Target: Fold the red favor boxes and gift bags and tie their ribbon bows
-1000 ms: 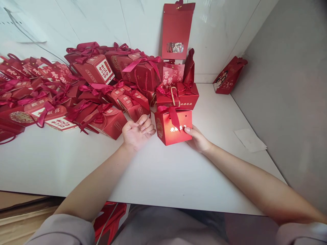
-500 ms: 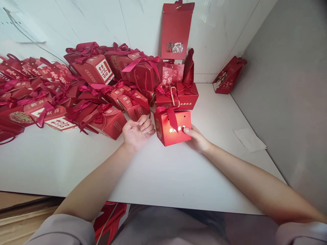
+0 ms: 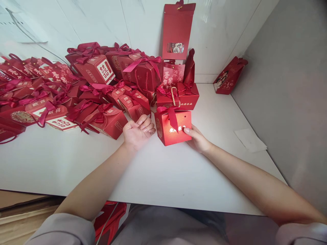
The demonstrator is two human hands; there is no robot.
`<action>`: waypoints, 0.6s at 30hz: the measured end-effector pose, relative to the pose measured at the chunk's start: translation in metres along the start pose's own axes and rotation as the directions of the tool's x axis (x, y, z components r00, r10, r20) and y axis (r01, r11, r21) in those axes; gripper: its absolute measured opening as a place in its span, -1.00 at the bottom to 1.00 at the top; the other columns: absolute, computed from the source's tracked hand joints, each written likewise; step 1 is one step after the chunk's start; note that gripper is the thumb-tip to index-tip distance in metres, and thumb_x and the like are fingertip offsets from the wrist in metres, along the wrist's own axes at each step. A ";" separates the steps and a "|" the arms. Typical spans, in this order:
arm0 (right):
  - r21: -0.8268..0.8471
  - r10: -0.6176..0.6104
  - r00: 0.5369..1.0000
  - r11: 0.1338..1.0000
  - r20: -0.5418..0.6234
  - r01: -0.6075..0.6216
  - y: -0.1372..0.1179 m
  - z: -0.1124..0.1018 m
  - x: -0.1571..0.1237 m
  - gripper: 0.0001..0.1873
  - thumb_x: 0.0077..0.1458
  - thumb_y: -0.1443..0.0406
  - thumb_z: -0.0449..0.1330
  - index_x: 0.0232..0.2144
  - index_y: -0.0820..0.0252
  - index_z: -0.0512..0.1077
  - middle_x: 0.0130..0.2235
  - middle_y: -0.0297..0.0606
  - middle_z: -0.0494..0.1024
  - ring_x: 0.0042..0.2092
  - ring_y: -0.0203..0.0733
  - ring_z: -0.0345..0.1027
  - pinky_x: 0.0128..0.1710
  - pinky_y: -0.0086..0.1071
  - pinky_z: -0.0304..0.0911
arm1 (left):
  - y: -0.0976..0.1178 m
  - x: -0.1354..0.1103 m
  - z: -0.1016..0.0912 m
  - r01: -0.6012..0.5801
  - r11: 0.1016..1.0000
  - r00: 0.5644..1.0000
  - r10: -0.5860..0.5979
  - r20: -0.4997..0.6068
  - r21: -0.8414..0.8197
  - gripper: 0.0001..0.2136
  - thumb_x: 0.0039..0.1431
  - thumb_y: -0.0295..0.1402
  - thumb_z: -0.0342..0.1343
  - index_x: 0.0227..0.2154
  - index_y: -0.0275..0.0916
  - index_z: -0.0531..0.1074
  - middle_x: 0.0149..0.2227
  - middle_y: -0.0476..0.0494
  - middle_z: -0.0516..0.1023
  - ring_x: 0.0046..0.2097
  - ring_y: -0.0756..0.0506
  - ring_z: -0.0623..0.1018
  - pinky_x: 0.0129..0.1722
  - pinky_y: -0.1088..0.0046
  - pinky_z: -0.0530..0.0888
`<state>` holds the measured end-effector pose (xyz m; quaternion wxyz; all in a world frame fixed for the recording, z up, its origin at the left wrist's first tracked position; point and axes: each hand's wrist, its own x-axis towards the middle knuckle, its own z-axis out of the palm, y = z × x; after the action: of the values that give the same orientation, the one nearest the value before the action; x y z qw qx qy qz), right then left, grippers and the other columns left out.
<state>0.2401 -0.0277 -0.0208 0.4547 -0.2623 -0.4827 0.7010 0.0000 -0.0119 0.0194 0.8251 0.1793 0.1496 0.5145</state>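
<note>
My right hand [image 3: 199, 137] grips a red gift box [image 3: 168, 135] by its right side, the thumb pressed on the front face. The box has a ribbon bow on top, gold lettering in front and two small holes near its upper edge. To the left of it, my left hand [image 3: 138, 132] rests palm up on the table with its fingers curled in and nothing in them. Just behind the held box stand more red boxes [image 3: 190, 98] with bows and a twisted cord handle. A red ribboned box [image 3: 111, 122] sits close behind the left hand.
Many red ribboned boxes [image 3: 99, 69] are piled along the wall to the left. A tall red box with a window [image 3: 177, 30] stands at the back. Another red box [image 3: 228, 76] leans in the right corner, and a white paper [image 3: 250, 140] lies near the white table's [image 3: 163, 180] right edge.
Hardly anything differs: the whole view shifts very slightly, while both hands and the held gift box keep their places.
</note>
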 end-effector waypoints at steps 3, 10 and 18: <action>-0.003 -0.003 1.000 1.000 -0.004 0.003 0.000 0.000 0.000 -0.39 0.12 0.04 0.26 0.17 0.01 0.26 0.20 -0.18 0.43 0.23 0.15 0.29 0.20 0.02 0.25 | 0.000 0.000 0.000 -0.002 1.000 1.000 0.002 -0.016 0.003 -0.68 -0.29 -0.50 0.02 -0.53 -0.21 -0.08 -0.58 0.04 0.04 -0.53 0.03 0.22 -0.46 0.47 0.35; -0.008 -0.015 1.000 1.000 0.018 0.015 0.000 0.001 0.000 -0.45 0.15 0.04 0.24 0.14 0.03 0.28 0.20 -0.17 0.43 0.20 0.14 0.33 0.17 0.01 0.27 | 0.000 0.000 -0.002 0.008 1.000 1.000 -0.009 0.017 0.029 -0.69 -0.25 -0.49 0.04 -0.51 -0.21 -0.05 -0.55 0.04 0.07 -0.54 0.04 0.20 -0.45 0.47 0.36; -0.001 -0.023 0.999 1.000 0.024 0.023 0.000 0.000 0.001 -0.50 0.17 0.07 0.24 0.11 0.04 0.29 0.19 -0.18 0.44 0.18 0.13 0.35 0.17 0.01 0.27 | -0.002 0.000 0.002 0.004 1.000 1.000 -0.004 -0.024 0.023 -0.68 -0.28 -0.49 0.03 -0.52 -0.21 -0.05 -0.54 0.02 0.08 -0.51 0.02 0.27 -0.45 0.48 0.37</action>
<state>0.2399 -0.0270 -0.0203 0.4566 -0.2484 -0.4917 0.6986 0.0025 -0.0127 0.0199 0.8222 0.1822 0.1655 0.5133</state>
